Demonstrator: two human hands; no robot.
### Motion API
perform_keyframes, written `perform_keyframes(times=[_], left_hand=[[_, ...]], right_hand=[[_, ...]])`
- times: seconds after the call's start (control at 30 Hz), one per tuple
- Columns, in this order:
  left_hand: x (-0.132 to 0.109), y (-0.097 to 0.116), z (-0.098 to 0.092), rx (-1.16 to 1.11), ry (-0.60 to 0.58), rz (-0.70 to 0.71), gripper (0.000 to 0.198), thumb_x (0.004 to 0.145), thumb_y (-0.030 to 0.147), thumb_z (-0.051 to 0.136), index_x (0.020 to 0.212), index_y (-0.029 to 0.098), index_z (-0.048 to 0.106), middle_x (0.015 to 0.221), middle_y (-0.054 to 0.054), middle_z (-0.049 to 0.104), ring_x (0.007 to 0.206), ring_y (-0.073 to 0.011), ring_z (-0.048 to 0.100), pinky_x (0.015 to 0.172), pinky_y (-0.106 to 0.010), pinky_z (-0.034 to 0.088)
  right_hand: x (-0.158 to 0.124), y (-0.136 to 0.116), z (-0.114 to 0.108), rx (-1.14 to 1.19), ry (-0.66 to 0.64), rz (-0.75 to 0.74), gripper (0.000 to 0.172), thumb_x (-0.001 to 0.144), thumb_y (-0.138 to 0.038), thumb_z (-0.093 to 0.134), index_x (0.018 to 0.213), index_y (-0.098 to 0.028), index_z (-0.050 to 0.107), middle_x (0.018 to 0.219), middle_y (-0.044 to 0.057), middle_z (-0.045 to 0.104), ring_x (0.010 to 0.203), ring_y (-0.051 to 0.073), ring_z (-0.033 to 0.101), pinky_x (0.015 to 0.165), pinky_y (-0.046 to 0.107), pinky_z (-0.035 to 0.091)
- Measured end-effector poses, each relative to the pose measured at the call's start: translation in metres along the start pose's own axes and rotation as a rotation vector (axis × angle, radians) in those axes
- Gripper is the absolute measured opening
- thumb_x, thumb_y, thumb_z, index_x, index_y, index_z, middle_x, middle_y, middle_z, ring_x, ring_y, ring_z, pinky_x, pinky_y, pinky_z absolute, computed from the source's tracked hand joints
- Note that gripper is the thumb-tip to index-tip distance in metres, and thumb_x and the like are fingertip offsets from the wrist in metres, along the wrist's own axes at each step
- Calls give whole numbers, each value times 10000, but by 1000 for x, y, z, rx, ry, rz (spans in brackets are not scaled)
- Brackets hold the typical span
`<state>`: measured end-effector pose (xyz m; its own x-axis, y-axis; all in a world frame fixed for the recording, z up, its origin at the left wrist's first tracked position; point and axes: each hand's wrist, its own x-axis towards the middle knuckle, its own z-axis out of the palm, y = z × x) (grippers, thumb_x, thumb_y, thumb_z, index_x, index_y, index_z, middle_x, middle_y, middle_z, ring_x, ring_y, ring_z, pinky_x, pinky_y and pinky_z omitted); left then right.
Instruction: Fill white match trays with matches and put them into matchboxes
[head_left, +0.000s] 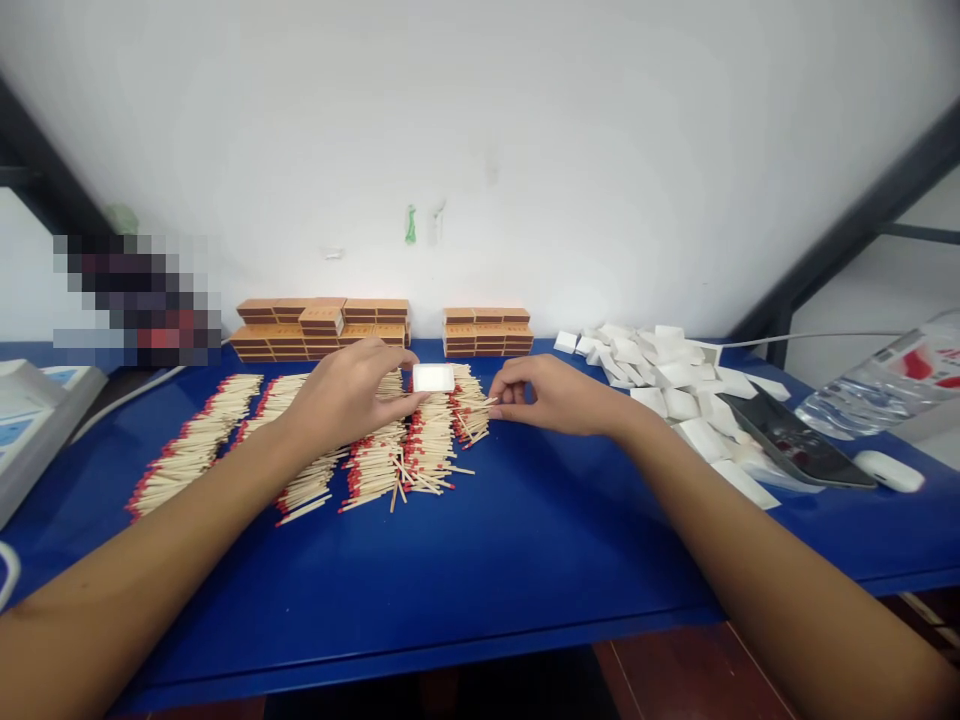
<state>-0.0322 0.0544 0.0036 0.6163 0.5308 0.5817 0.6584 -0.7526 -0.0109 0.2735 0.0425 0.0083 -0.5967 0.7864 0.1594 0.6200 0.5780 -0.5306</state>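
Observation:
My left hand (352, 392) pinches a small white matchbox tray (433, 378) by its left end, above the rows of matches. The tray's open side faces me and its inside looks white. To its right, my right hand (544, 395) has thumb and fingers closed on the ends of a few matches (472, 415) at the right edge of the spread. Red-headed matches (199, 440) lie in several slanting rows on the blue table, partly hidden by my left hand and forearm.
Orange-brown matchboxes (322, 328) stand stacked along the wall, with a smaller stack (487, 332) beside them. White trays (652, 362) are heaped at right, near a black phone (795, 440), a white earbud case (889, 470) and a plastic bottle (889, 375). A white device (37, 410) sits at far left.

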Motion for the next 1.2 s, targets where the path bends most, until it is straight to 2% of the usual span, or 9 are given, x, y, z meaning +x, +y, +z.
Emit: perform_keyframes(times=[0.3, 0.5, 0.6, 0.73, 0.87, 1.03, 1.2], left_hand=[[-2, -1, 0, 9, -8, 7, 366, 955, 476, 661, 1140, 162, 693, 1035, -107, 738, 855, -221, 676, 755, -345, 507], [0, 3, 0, 12, -22, 20, 385, 944, 494, 678, 1123, 154, 707, 1002, -107, 736, 797, -212, 661, 727, -342, 499], [0, 6, -1, -8, -16, 25, 372, 953, 485, 669, 1111, 152, 713, 1003, -112, 733, 839, -225, 678, 747, -349, 509], [0, 11, -1, -51, -15, 17, 378, 949, 493, 677, 1115, 156, 718, 976, -104, 728, 872, -234, 688, 748, -343, 517], [0, 17, 0, -88, -25, 9, 374, 932, 472, 709, 1141, 162, 727, 936, -90, 718, 851, -225, 677, 740, -328, 512], [1, 21, 1, -104, -1, 6, 363, 919, 469, 725, 1123, 169, 732, 892, -71, 712, 784, -205, 657, 715, -318, 504], [1, 21, 0, -88, 26, 47, 350, 934, 476, 712, 1113, 175, 724, 895, -75, 716, 812, -213, 662, 717, -319, 504]], right_hand=[[0, -6, -4, 60, 6, -18, 162, 893, -354, 710, 905, -202, 764, 810, 20, 724, 710, 145, 621, 646, 288, 461], [0, -9, -4, 142, 56, -12, 249, 889, -438, 709, 901, -197, 770, 794, 24, 718, 695, 143, 584, 651, 297, 431], [2, -11, -2, 204, 121, -9, 279, 889, -466, 716, 899, -192, 767, 801, 27, 708, 702, 143, 568, 653, 300, 434], [5, -18, 5, 262, 279, 10, 296, 888, -491, 725, 888, -197, 760, 773, 20, 674, 688, 142, 533, 636, 301, 440], [7, -25, 14, 250, 363, 28, 261, 897, -460, 718, 896, -202, 761, 770, 20, 657, 681, 139, 531, 603, 294, 427], [6, -29, 21, 190, 352, -14, 171, 901, -385, 720, 910, -220, 763, 826, 24, 677, 714, 139, 568, 611, 292, 430], [5, -29, 23, 182, 340, -58, 112, 906, -324, 710, 907, -222, 759, 832, 21, 673, 703, 135, 580, 611, 295, 440]])
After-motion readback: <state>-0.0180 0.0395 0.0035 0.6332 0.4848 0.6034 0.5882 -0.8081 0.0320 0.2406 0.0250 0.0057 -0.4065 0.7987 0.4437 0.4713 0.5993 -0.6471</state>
